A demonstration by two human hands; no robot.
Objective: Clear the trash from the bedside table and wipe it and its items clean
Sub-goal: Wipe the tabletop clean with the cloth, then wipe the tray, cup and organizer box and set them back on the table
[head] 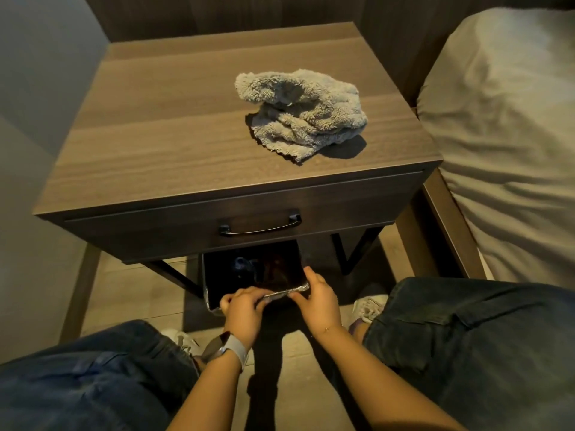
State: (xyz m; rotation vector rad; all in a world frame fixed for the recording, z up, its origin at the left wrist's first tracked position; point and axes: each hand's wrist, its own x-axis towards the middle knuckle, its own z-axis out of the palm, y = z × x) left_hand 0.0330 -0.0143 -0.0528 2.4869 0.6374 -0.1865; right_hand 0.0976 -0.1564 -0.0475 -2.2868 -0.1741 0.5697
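Both hands (280,306) on level bin rim (281,293)

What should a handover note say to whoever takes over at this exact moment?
Left hand and right hand: both grip the near rim of the dark rectangular bin on the floor under the brown wooden bedside table.
Crumpled grey fluffy cloth lies on the tabletop, right of centre, untouched.
Done: no trash shows on the tabletop.
Left: wiping cannot be confirmed; no other table items are in view. The drawer is closed.
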